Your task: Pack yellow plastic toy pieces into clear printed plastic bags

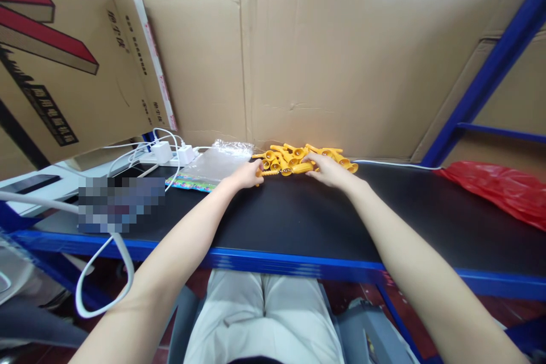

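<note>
A pile of several small yellow plastic parts [298, 156] lies at the back of the black tabletop [298, 216], against a cardboard wall. My left hand [247, 174] is closed around a thin yellow piece at the pile's left edge. My right hand [326, 169] rests on the pile's front, its fingers curled on a ridged yellow part [302, 168]. Both arms reach forward across the table.
A clear plastic bag [217, 162] with a colourful strip lies left of the pile. White chargers on a power strip [170, 153] and cables sit further left. A red plastic bag [499, 190] lies at the right. Cardboard [341, 68] walls the back; blue shelf posts [482, 85] stand right.
</note>
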The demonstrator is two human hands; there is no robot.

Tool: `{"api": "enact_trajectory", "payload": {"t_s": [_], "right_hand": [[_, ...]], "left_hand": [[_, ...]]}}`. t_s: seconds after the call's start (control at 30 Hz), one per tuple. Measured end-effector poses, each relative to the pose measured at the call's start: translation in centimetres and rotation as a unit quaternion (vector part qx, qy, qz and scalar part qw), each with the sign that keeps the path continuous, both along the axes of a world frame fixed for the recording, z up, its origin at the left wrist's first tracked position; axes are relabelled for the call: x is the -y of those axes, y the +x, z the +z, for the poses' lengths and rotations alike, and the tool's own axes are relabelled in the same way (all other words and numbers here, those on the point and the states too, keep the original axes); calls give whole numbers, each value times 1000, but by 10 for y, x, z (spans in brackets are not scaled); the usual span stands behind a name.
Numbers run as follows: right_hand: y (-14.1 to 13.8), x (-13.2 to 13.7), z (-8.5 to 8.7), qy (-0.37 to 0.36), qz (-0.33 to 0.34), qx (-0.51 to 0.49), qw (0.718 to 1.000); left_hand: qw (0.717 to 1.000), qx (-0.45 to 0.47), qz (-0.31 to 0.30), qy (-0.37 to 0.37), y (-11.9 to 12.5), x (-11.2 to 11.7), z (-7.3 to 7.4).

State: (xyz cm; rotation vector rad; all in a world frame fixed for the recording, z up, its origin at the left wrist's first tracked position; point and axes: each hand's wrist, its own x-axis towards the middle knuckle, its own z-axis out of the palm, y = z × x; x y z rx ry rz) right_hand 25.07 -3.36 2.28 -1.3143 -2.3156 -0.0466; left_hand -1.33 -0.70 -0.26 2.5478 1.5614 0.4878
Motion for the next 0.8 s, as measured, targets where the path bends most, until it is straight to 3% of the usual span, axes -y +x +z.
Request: {"api": "enact_trajectory", "payload": {"t_s": [0.43,0.67,0.8], "right_hand": [[6,-6,-4,50,-14,22,998],[-7,2,-1,11,52,-33,998],[-7,2,-2,-59,63,-131,988]], "left_hand": [[1000,10,-5,4,1,0,0],[999,11,-12,28,10,12,8],[997,22,-35,66,15,16,12]]}}
